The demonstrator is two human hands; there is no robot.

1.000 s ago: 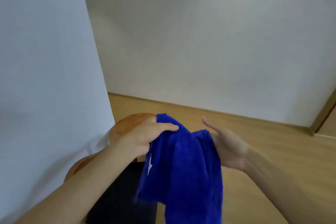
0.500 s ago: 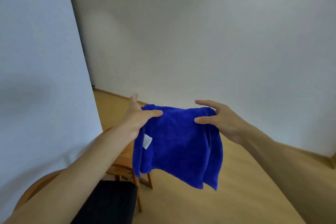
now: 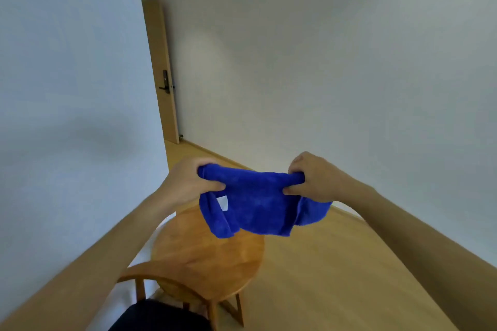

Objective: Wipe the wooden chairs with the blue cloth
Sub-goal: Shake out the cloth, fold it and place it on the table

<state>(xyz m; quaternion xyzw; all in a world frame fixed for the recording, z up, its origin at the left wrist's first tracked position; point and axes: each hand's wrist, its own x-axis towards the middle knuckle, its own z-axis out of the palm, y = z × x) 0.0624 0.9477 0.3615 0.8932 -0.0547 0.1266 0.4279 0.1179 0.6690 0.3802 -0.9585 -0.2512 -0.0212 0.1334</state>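
The blue cloth (image 3: 258, 203) is held in the air in front of the person, stretched between both hands, above and apart from the wooden chair (image 3: 207, 255). Its upper edge is bunched into a roll at each end, and the rest hangs down in loose folds. A small white label (image 3: 222, 202) is seen on the cloth near its left side, just under the left thumb.

The left end of the cloth is gripped by the left hand (image 3: 188, 183), whose fingers are curled over the top edge while the thumb is pressed against the near face. The right end is gripped in the same way by the right hand (image 3: 314, 179), with fingers folded round the rolled edge and the thumb tucked below. Both forearms are bare and are stretched forward from the lower corners of the view.

Below the cloth, the chair's round seat is seen from above, with a curved backrest at the near side and legs underneath. The chair is stood on a light wooden floor (image 3: 336, 271), close to the white wall (image 3: 67, 115) on the left. Dark clothing (image 3: 158, 317) is visible at the bottom edge. A wooden door (image 3: 161, 67) with a dark handle (image 3: 165, 84) is seen far back, where the left wall meets the far wall (image 3: 322, 48).
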